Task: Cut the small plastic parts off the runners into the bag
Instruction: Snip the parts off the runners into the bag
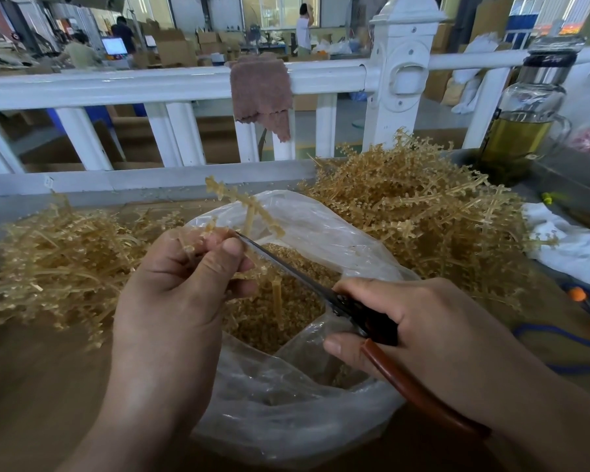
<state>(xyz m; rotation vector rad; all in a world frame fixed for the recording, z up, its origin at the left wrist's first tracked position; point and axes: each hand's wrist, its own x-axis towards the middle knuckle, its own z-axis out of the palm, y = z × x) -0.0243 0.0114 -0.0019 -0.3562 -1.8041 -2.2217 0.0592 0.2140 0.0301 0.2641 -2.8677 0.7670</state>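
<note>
My left hand pinches a tan plastic runner over the mouth of a clear plastic bag. The runner's branches stick up and down past my fingers. My right hand grips scissors with brown handles; their thin blades reach up-left and touch the runner beside my left thumb. Inside the bag lies a heap of small tan cut parts.
A pile of tan runners lies left of the bag, and a bigger pile lies at the right back. A white fence with a brown cloth borders the table. A glass bottle, white cloth and blue cord are at right.
</note>
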